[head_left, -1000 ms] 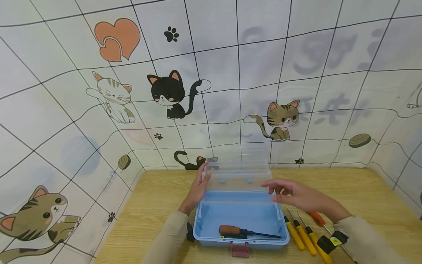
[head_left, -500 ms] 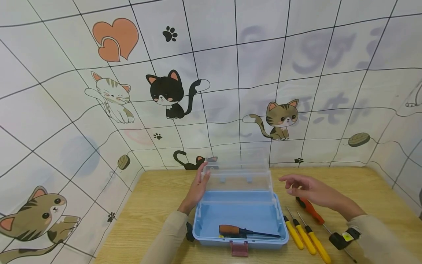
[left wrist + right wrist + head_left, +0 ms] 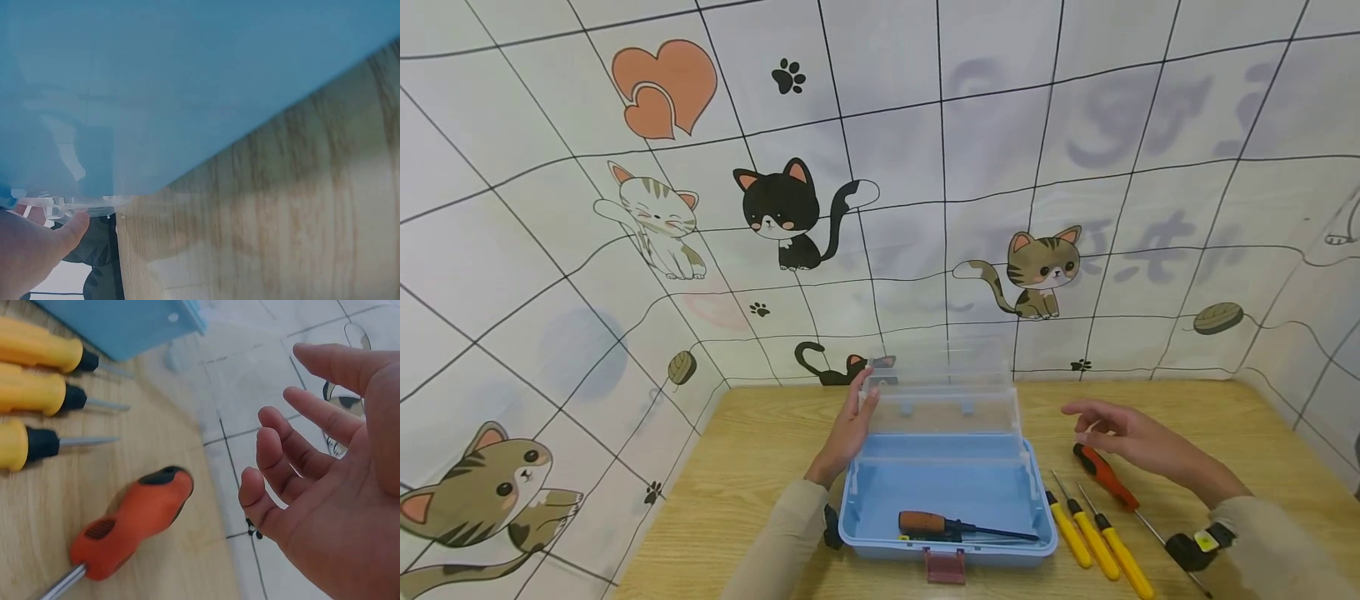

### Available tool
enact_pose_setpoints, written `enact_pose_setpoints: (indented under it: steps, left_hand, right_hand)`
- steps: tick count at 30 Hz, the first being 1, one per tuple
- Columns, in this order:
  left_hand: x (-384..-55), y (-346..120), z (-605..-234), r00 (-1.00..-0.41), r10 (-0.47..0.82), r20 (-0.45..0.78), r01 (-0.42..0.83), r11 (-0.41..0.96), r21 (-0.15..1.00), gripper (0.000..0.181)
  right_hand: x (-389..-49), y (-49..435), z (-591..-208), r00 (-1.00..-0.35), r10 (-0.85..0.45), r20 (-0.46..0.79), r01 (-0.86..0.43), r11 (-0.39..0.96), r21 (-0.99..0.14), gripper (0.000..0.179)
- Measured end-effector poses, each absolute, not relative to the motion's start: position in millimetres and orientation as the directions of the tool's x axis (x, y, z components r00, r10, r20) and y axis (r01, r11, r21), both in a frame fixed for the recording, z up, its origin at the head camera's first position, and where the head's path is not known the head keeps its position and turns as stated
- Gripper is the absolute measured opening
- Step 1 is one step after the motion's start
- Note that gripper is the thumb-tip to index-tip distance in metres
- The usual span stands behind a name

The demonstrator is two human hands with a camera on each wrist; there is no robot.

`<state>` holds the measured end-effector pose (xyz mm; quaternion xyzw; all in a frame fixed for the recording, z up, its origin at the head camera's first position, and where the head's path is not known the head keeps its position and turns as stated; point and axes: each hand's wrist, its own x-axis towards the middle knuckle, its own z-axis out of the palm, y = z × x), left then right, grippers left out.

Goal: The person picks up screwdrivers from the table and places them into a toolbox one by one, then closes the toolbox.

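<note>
A light blue toolbox (image 3: 940,492) stands with its clear lid (image 3: 947,400) raised at the back. My left hand (image 3: 850,429) holds the lid's left edge between thumb and fingers; in the left wrist view the thumb (image 3: 72,231) lies against the clear plastic. Inside the box, near its front wall, lies a screwdriver with a brown handle (image 3: 922,522), with other thin tools partly hidden under it. To the right of the box my right hand (image 3: 1131,433) hovers with fingers loosely bent and nothing in them. Below it lies a red and black screwdriver (image 3: 134,522) on the table.
Three screwdrivers with yellow handles (image 3: 1097,546) lie side by side between the box and the red one. A pinkish latch (image 3: 945,567) hangs from the box's front. The wooden table (image 3: 737,467) meets a wall (image 3: 910,167) printed with cats.
My right hand has moved right, away from the lid and box, to above the red screwdriver's handle. The left hand has stayed on the lid.
</note>
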<state>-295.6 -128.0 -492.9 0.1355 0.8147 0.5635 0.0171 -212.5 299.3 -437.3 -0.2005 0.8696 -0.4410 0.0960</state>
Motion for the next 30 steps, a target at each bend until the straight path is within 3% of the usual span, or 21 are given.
enact_pose_setpoints:
  steps: [9,19,30]
  left_hand:
    - [-295,-127,-493,-0.969,0.214,0.12,0.188,0.336,0.923,0.049]
    - [-295,-128,-493,-0.968,0.219,0.122,0.192,0.333,0.923,0.044]
    - [-295,-128,-491,-0.965,0.238,0.114,0.191,0.332,0.924,0.055]
  right_hand:
    - [-215,316,-458,-0.937,-0.338,-0.091,-0.125,0.565,-0.816,0.052]
    - [-214,327,-477,-0.937,-0.335,-0.097,-0.104,0.535,-0.838,0.055]
    - [-218,331,-496,-0.937,-0.291,-0.192,-0.006,0.563,-0.827,0.062]
